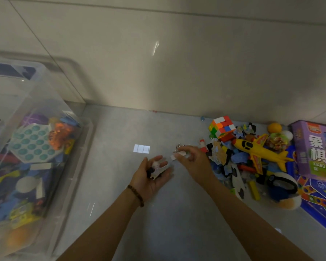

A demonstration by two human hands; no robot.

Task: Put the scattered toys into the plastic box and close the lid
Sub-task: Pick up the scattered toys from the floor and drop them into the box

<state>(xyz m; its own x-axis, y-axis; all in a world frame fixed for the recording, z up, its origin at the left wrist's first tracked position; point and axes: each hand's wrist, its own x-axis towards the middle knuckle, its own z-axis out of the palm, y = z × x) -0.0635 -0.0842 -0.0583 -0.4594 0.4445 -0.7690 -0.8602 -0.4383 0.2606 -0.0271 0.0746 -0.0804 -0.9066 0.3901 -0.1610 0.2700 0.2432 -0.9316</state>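
Here, your right fingertips (188, 148) are pressed together, pinching a white piece (175, 156). A wire loop (178, 146) pokes out just above them, and you cannot tell whether it is gripped too. Your right hand (194, 162) hangs knuckles up at mid-frame, just left of the toy pile.

Your left fingers (159, 158) are loosely spread and only slightly cupped. Your left hand (151, 178) lies palm up beside the right one, carrying small toys (156, 169), among them a white figure and a dark bit. A bead bracelet (136, 194) circles that wrist.

The pile fills the right of the frame on the grey floor (130, 129). It holds a cube (222, 127), a yellow plane (260, 149), an orange ball (274, 127), puzzle pieces (220, 153) and a purple game box (316, 147).

The clear box (77, 174) stands at the left edge, well apart from both hands. It is uncovered and already holds many toys, with a teal bubble pad (32, 146) on top.
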